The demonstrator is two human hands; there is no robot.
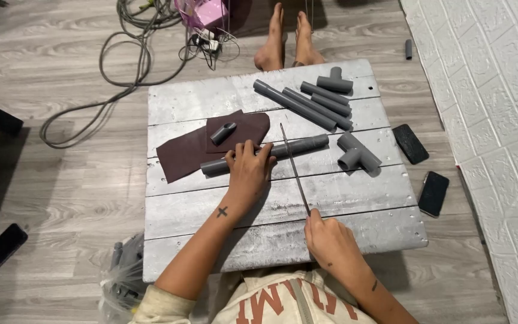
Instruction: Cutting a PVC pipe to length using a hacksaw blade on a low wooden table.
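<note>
- A long grey pipe (pixel 271 155) is laid flat on a low board table (pixel 283 204), near the middle of it.
- The pipe is round and dull grey. One open end is seen at the left, and the other end points to the right.
- The pipe is pressed down by the left hand (pixel 248 171). The fingers are curled over the top of it and kept close together.
- A thin saw blade (pixel 295 169) is laid across the pipe, just beside the left hand's fingers.
- The near end of the blade is pinched by the right hand (pixel 331 240), which is closed around it at the front edge of the table.
- A dark brown cloth (pixel 202 147) is spread under the left end of the pipe. A short pipe piece (pixel 223 133) with a slanted cut is set on the cloth.
- More straight pipes (pixel 310 103) are lined up at the far right of the table, well apart from the hands.
- Two T-shaped pipe joints are seen: one (pixel 334 82) at the far edge and one (pixel 358 153) just right of the long pipe's end.
- Bare boards are seen between the pipe and the front edge, so open room is left there.
- Two dark phones (pixel 421 168) are laid on the floor by the table's right edge, near a white wall (pixel 499 120).
- Grey cables (pixel 127 66) are curled on the floor past the far left corner.
- Another person's bare feet (pixel 286 39) are seen at the far edge.
</note>
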